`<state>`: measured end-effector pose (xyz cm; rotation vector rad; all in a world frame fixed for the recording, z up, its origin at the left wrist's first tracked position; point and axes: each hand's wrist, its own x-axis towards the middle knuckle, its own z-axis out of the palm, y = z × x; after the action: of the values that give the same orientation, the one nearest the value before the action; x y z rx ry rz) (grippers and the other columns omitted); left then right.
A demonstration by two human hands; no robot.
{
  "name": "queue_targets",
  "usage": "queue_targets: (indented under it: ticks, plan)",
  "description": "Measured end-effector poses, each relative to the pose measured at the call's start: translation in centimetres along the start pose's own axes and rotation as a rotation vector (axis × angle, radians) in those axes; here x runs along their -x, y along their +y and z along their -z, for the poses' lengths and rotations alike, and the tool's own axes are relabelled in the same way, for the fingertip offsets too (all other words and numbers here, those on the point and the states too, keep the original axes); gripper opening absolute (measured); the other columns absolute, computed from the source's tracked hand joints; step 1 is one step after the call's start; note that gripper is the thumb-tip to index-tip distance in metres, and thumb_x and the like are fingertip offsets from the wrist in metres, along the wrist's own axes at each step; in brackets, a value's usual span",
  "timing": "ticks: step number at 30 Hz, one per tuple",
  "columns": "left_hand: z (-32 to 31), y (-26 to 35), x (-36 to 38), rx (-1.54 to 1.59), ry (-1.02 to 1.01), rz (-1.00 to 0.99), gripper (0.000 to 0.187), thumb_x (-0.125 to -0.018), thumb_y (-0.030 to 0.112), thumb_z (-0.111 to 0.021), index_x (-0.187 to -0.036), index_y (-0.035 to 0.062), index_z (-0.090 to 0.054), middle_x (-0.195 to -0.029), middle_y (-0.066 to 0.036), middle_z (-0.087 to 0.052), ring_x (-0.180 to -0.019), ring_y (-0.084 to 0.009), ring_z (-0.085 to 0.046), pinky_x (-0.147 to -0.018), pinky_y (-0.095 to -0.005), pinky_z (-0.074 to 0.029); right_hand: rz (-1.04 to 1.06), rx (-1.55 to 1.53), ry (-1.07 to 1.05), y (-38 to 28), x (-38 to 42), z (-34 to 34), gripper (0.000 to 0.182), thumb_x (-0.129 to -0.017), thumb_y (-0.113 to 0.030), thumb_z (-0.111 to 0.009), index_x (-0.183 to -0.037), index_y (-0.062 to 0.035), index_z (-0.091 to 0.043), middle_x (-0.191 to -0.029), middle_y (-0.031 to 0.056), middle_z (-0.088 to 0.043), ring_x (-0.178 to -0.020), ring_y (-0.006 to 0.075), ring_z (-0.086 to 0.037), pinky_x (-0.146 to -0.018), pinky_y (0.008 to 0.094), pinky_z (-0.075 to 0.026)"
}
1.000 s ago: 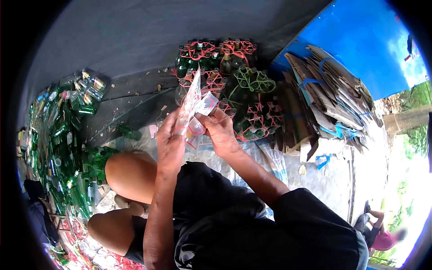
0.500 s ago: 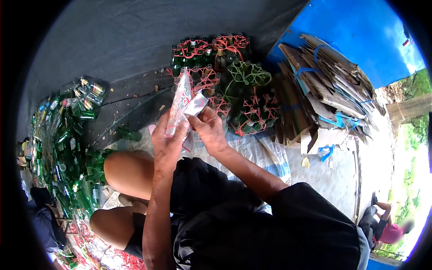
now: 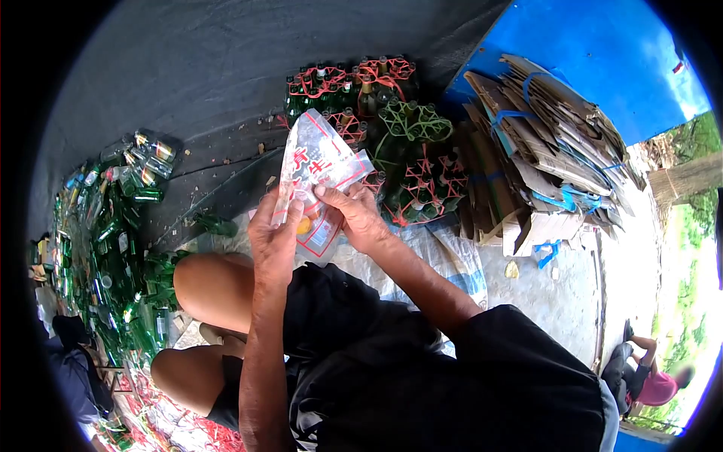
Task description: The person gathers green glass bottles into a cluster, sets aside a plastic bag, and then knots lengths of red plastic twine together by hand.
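Note:
A clear plastic bag [image 3: 322,160] with red printed characters and red border lines is stretched between my two hands, above my knees. My left hand [image 3: 274,235] pinches its left edge, thumb on top. On the opposite side my right hand [image 3: 355,217] grips the bag between thumb and fingers. A small yellow-orange spot shows low on the bag, between the hands. Behind it, partly covered by the bag, stand green bottles [image 3: 320,84] bundled with red string, and another bundle [image 3: 414,124] tied with green string.
Loose green and clear bottles [image 3: 113,233] lie heaped on the left. A tied stack of flattened cardboard [image 3: 546,143] stands at right, before a blue panel [image 3: 572,45]. A pale woven sheet [image 3: 452,264] covers the floor ahead. Another person [image 3: 651,384] is at the far right.
The bag was folded narrow and crumpled; now it is spread wider, its red print facing me. My hands have stayed in about the same place.

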<state>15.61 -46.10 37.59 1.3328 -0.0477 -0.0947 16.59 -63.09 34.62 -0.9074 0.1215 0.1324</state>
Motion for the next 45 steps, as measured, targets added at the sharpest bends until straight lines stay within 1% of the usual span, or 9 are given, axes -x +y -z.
queue_targets:
  ticks: [10,13,14,17,19,21,26,32,45]
  plan:
    - [0.5,0.0,0.3,-0.200,-0.095,0.057,0.036,-0.104,0.012,-0.069,-0.137,-0.0006,-0.064,-0.122,-0.008,-0.073,-0.104,-0.0143,-0.070,-0.093,-0.0328,-0.057,0.279,0.176,0.077,-2.5,1.8,-0.7,0.024,-0.089,0.000,-0.082,-0.111,-0.0081,-0.077,-0.101,-0.0008,-0.078,-0.086,0.0057,-0.069,-0.074,0.0254,-0.057]
    - [0.9,-1.1,0.4,-0.221,-0.166,0.150,0.039,-0.102,0.012,-0.071,-0.139,0.0024,-0.062,-0.121,-0.006,-0.074,-0.103,-0.0136,-0.070,-0.087,-0.0317,-0.057,0.338,0.453,0.120,-5.4,3.2,0.3,0.015,-0.090,-0.002,-0.083,-0.103,-0.0068,-0.079,-0.096,-0.0017,-0.076,-0.084,0.0040,-0.067,-0.074,0.0236,-0.053]
    - [0.1,-0.9,0.6,-0.108,-0.144,0.132,0.041,-0.100,0.000,-0.070,-0.139,0.0000,-0.059,-0.110,-0.006,-0.074,-0.091,-0.0096,-0.066,-0.078,-0.0264,-0.055,0.460,0.546,0.115,-6.5,3.5,0.3,0.012,-0.091,-0.003,-0.082,-0.102,-0.0050,-0.079,-0.094,-0.0024,-0.075,-0.084,0.0029,-0.065,-0.073,0.0224,-0.051]
    - [0.4,-0.5,0.6,-0.155,-0.142,0.175,0.042,-0.100,0.001,-0.071,-0.140,-0.0001,-0.058,-0.111,-0.008,-0.074,-0.092,-0.0103,-0.067,-0.078,-0.0263,-0.055,0.530,0.740,0.135,-10.2,5.7,0.7,0.012,-0.091,-0.004,-0.081,-0.101,-0.0013,-0.076,-0.092,-0.0003,-0.073,-0.083,0.0047,-0.065,-0.074,0.0230,-0.052]
    - [0.6,-0.2,0.5,-0.149,-0.143,0.175,0.043,-0.100,0.002,-0.071,-0.141,-0.0011,-0.058,-0.112,-0.010,-0.074,-0.094,-0.0110,-0.067,-0.078,-0.0263,-0.055,0.676,1.211,0.259,-12.9,6.7,1.7,0.013,-0.089,-0.005,-0.082,-0.099,-0.0016,-0.074,-0.092,0.0026,-0.072,-0.082,0.0073,-0.065,-0.074,0.0245,-0.053]
    - [0.7,0.0,0.7,-0.131,-0.138,0.183,0.043,-0.100,0.003,-0.071,-0.141,-0.0016,-0.058,-0.112,-0.010,-0.074,-0.094,-0.0112,-0.067,-0.079,-0.0266,-0.056,0.961,1.378,0.214,-16.0,7.2,2.8,0.023,-0.079,-0.002,-0.088,-0.096,-0.0038,-0.072,-0.086,0.0072,-0.067,-0.076,0.0205,-0.065,-0.062,0.0343,-0.053]
    - [0.9,-0.1,1.1,-0.162,-0.144,0.210,0.040,-0.100,0.004,-0.072,-0.138,-0.0030,-0.061,-0.112,-0.010,-0.073,-0.097,-0.0125,-0.068,-0.083,-0.0266,-0.056,1.277,1.815,0.424,-24.3,8.4,6.6,0.032,-0.074,0.000,-0.092,-0.100,-0.0074,-0.074,-0.096,0.0051,-0.070,-0.084,0.0170,-0.069,-0.062,0.0298,-0.057]
    - [1.6,-1.0,1.2,-0.208,-0.181,0.182,0.037,-0.102,0.011,-0.071,-0.136,-0.0010,-0.062,-0.116,-0.009,-0.074,-0.103,-0.0137,-0.068,-0.084,-0.0281,-0.055,1.121,2.002,0.584,-29.6,8.5,14.2,0.028,-0.079,0.003,-0.070,-0.103,-0.0089,-0.074,-0.093,0.0078,-0.068,-0.083,0.0294,-0.071,-0.075,0.0403,-0.057]
    - [1.4,-1.1,1.1,-0.274,-0.199,0.210,0.040,-0.103,0.018,-0.072,-0.136,-0.0010,-0.062,-0.116,-0.009,-0.075,-0.102,-0.0137,-0.068,-0.083,-0.0288,-0.055,0.859,2.155,0.550,-30.6,9.1,21.1,0.027,-0.078,0.002,-0.080,-0.102,-0.0070,-0.074,-0.091,0.0090,-0.067,-0.079,0.0293,-0.068,-0.070,0.0411,-0.055]
